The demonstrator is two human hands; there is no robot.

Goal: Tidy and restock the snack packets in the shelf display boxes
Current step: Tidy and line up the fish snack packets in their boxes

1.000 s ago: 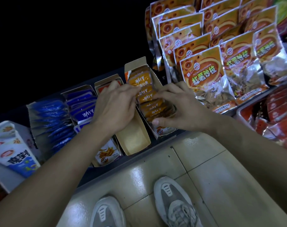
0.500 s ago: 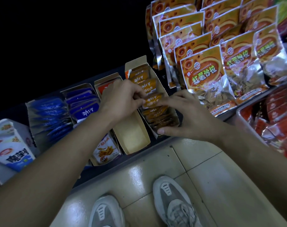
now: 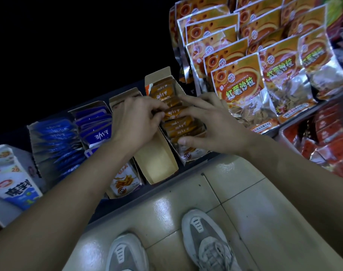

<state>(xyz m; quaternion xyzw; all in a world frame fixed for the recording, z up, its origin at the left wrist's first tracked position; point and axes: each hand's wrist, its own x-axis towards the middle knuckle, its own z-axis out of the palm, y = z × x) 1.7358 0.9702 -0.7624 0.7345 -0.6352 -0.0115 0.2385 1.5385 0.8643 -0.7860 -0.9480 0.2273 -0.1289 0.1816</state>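
A cardboard display box on the low shelf holds a row of small orange snack packets. My left hand reaches in from the left and pinches an orange packet in the middle of the row. From the right, my right hand lies over the same row, fingers curled on the packets and thumb along the box's front end. Next to it on the left is a cardboard box whose near half shows a bare floor.
Further left stand two boxes of blue packets and a white-blue carton. Large orange foil bags hang at the right, red packets below them. Tiled floor and my two shoes lie under the shelf edge.
Both hands slid a little farther back along the orange row, and my left fingers now close on a middle packet. The packets at the near end lie flatter.
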